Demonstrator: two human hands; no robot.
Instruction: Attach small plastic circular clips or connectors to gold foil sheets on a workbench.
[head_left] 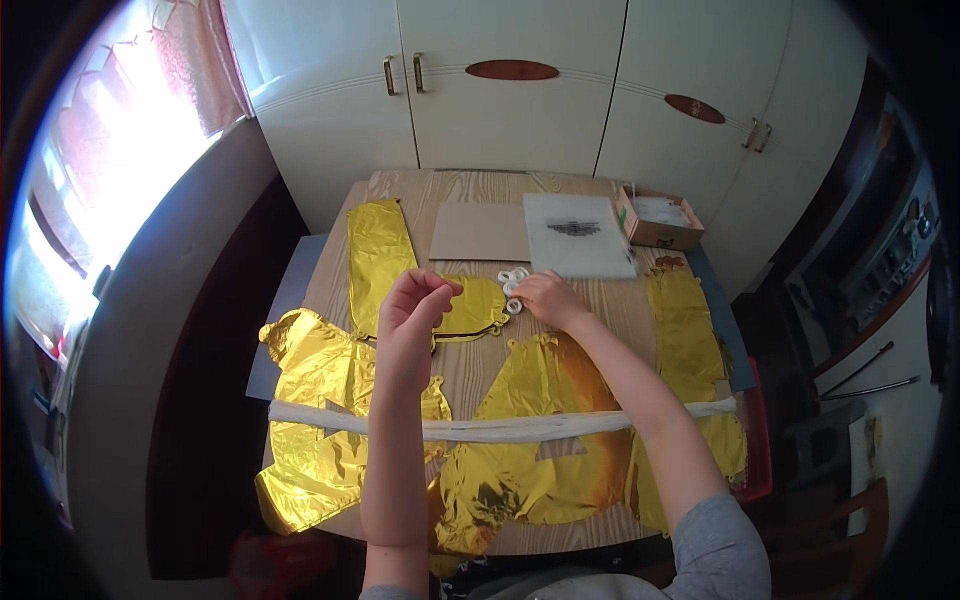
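My left hand [415,305] is raised above the table with fingers curled and thumb pressed to them; whatever is in the pinch is hidden. Below it lies a flat gold foil balloon [470,305], its edge carrying small tabs. To the right, my right hand [545,298] reaches down with its fingertips closed at a cluster of small white ring-shaped rolls [514,278]. Nearer me, more flat gold foil balloons [530,385] spread under my forearms. Across them runs a long white bundle of thin strands [480,430].
At the back of the wooden table [470,185] lie a brown cardboard sheet [480,232] and a stack of clear plastic bags [580,250]. A small open carton [665,234] with white contents stands at the back right. White cupboards [510,120] rise behind; a bright window is left.
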